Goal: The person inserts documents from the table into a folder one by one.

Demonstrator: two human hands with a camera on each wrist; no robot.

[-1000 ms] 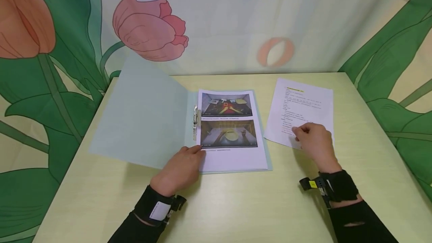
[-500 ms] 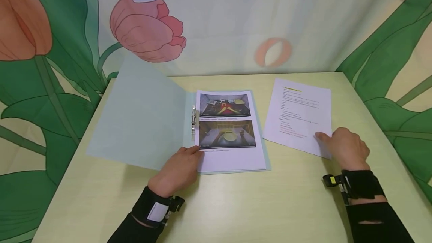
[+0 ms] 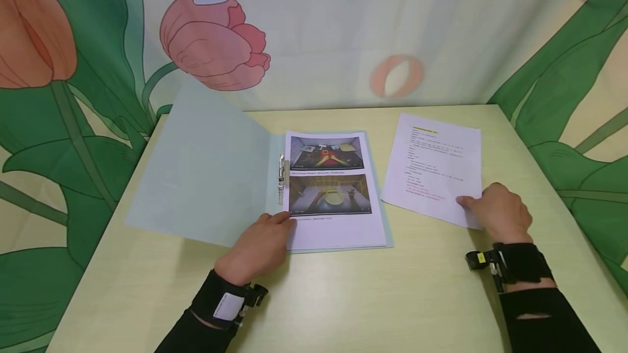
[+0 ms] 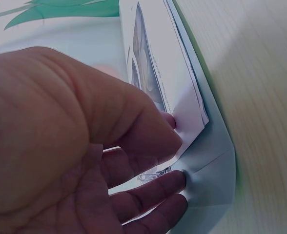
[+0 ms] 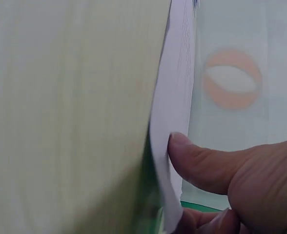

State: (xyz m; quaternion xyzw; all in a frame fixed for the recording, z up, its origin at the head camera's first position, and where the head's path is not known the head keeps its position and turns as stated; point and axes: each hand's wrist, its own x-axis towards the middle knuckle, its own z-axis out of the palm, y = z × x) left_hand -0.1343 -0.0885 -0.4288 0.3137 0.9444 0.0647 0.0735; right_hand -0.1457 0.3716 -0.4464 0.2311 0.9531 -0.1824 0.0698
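Presently, the right hand [image 3: 501,214] pinches the near right corner of the loose sheet [image 3: 439,165], which lies on the table [image 3: 363,298] beside the blue folder [image 3: 206,168]. The left hand [image 3: 257,247] appears to pinch the filed pages [image 3: 338,233] at their near left corner. Advisable practice: light thumb pressure, preventing creases, with the filed pages held steady.

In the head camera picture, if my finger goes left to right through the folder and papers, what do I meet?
Folder's open cover, metal clip, page with two photos, loose text sheet, right hand.
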